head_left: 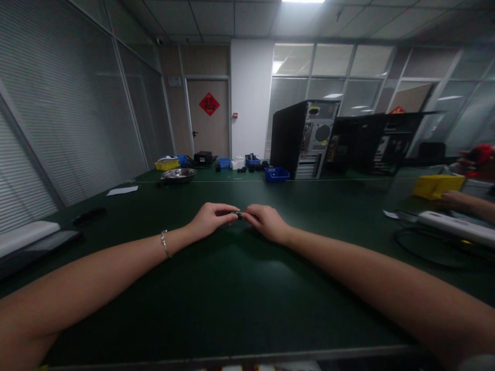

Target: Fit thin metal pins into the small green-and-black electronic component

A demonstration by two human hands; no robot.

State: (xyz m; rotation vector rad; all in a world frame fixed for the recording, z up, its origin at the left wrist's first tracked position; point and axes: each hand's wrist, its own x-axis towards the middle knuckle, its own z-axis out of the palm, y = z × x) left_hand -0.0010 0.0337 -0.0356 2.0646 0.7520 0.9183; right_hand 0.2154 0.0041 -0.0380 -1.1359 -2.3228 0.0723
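Observation:
Near the middle of the green table (232, 309), my two hands meet over a small dark green piece (237, 214), perhaps a little circuit board; it is too small to name surely. Thumb and fingers of my left hand (211, 219) pinch its left side. From the other side, my right hand (266, 221) has thumb and curled fingers closed at the piece's right end. What lies inside the right fingers is hidden. A bracelet (165, 244) circles my left wrist.
A metal bowl (178, 175), a yellow tray (167, 164) and a blue bin (277, 174) stand farther back. Behind rises a computer tower (303, 139). At right lie a power strip (456, 226) and cables, with another person's hand (456, 198) at a yellow box (436, 186).

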